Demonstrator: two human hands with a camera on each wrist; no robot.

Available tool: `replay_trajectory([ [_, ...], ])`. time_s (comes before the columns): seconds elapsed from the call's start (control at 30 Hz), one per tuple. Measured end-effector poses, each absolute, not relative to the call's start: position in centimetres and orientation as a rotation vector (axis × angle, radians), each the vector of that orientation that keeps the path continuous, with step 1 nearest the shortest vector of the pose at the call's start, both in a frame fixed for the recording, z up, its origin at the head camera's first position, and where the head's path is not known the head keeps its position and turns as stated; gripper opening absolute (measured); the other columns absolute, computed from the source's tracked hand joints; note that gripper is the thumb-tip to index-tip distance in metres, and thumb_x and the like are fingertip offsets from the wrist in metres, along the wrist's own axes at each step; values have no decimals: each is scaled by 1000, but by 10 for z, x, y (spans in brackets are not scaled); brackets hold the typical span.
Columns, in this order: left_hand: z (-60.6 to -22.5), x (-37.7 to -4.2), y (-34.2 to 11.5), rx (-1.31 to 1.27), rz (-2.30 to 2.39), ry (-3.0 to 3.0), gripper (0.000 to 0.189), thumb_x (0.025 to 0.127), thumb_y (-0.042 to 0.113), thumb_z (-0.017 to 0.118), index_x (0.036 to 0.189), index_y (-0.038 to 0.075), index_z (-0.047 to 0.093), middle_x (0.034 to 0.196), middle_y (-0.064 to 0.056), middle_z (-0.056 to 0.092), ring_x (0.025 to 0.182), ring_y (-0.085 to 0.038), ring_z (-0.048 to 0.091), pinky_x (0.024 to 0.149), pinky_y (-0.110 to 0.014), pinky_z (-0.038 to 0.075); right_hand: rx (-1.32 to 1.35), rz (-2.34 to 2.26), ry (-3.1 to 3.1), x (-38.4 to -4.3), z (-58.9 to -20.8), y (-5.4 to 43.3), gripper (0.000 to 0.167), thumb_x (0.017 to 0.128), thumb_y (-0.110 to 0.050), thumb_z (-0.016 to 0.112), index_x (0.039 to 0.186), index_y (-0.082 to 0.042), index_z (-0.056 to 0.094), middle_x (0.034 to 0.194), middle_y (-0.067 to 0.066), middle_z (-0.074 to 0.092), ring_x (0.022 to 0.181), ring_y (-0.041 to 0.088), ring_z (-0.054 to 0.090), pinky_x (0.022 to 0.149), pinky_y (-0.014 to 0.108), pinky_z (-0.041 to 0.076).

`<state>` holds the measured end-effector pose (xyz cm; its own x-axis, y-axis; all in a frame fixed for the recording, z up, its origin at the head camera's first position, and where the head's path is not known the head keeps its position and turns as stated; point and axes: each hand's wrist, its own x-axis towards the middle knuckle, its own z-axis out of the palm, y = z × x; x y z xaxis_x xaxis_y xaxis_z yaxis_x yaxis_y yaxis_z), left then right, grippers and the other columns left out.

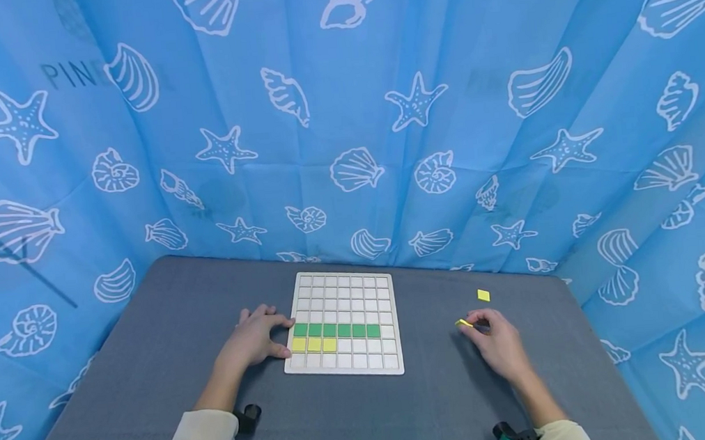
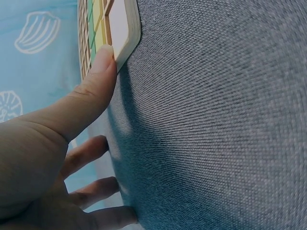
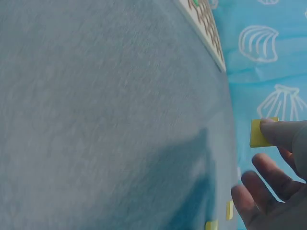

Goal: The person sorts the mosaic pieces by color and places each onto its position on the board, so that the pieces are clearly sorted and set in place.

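Note:
A white square board (image 1: 343,295) with a raised grid lies on the table. Several green tiles (image 1: 328,330) fill most of one row, and three yellow tiles (image 1: 314,345) sit at the left of the row below. My left hand (image 1: 254,337) rests at the board's left side, thumb (image 2: 103,60) on its rim near the front corner and the other fingers spread. To the right of the board, my right hand (image 1: 497,343) pinches a yellow tile (image 3: 259,133) between thumb and fingertips, raised above the table.
A loose yellow tile (image 1: 483,295) lies on the table beyond my right hand. Two yellow tiles (image 3: 230,210) show low in the right wrist view. Grey cloth covers the table (image 1: 432,409). A blue shell-patterned curtain (image 1: 343,109) encloses its back and sides.

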<state>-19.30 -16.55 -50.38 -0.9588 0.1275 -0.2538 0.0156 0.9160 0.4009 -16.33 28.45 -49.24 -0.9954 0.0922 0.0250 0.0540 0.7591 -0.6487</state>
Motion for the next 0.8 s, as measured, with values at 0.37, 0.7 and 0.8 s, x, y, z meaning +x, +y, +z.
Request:
replay_trajectory([
  [0.37, -507, -193, -166, 116, 596, 2797, 68, 73, 35, 90, 136, 28, 67, 158, -17, 44, 139, -45, 36, 106, -66, 41, -75, 1221, -2910, -162, -499, 266, 16, 97, -19, 70, 108, -7, 66, 99, 8, 68, 84, 13, 57, 70, 23, 47],
  [0.7, -507, -194, -165, 88, 615, 2797, 67, 73, 32, 91, 136, 28, 68, 158, -17, 44, 137, -44, 36, 106, -65, 42, 21, 1328, -2819, -164, -502, 240, 15, 96, -15, 71, 110, -9, 70, 96, 7, 69, 81, 10, 59, 70, 21, 50],
  [0.8, -505, -193, -165, 92, 613, 2803, 66, 74, 32, 91, 135, 27, 68, 158, -17, 44, 135, -43, 37, 105, -64, 42, 46, 1364, -2805, -164, -503, 232, 14, 96, -15, 72, 109, -11, 72, 96, 6, 70, 81, 12, 60, 70, 21, 51],
])
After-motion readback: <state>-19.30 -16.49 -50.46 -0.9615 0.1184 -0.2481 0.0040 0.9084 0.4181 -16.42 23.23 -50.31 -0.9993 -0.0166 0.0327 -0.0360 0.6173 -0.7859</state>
